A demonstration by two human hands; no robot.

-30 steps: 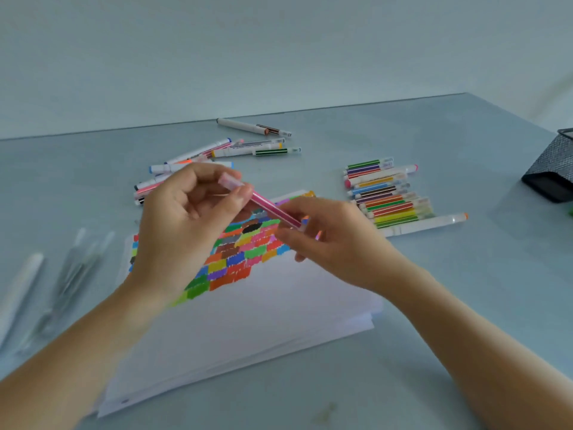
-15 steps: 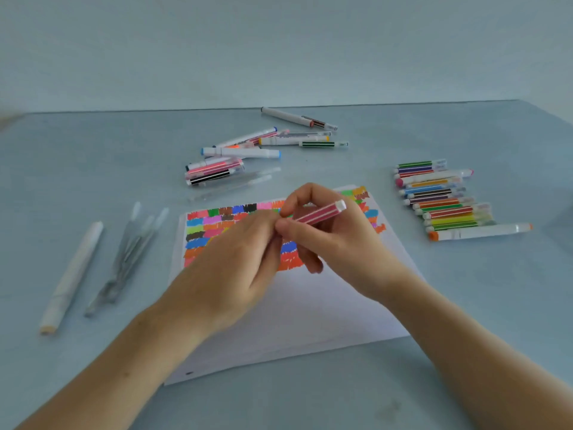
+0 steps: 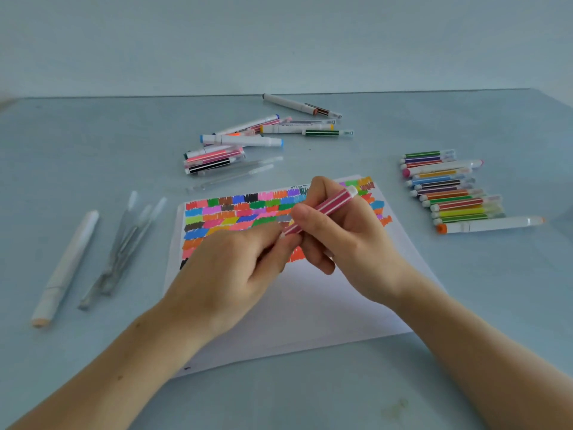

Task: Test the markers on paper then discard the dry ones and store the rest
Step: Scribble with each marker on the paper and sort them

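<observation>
A pink striped marker (image 3: 322, 208) is gripped in my right hand (image 3: 344, 240) above the white paper stack (image 3: 310, 305), its white end pointing up and right. My left hand (image 3: 235, 274) pinches the marker's lower end, which is hidden behind the fingers; whether a cap is on it I cannot tell. The paper's top half is covered with colour swatches (image 3: 235, 215). A neat row of markers (image 3: 449, 190) lies to the right of the paper. A loose pile of markers (image 3: 248, 141) lies beyond the paper.
To the left lie a pale white marker (image 3: 65, 268) and several clear, greyish pens (image 3: 124, 246). Two clear pens (image 3: 235, 173) lie just beyond the paper's far edge. All of it rests on a grey-blue table (image 3: 93, 150) against a plain wall.
The view swung left, dropping a black mesh holder out of frame. The marker turned from pointing up-left to up-right, and both hands came down closer to the paper with the left now at its lower end.
</observation>
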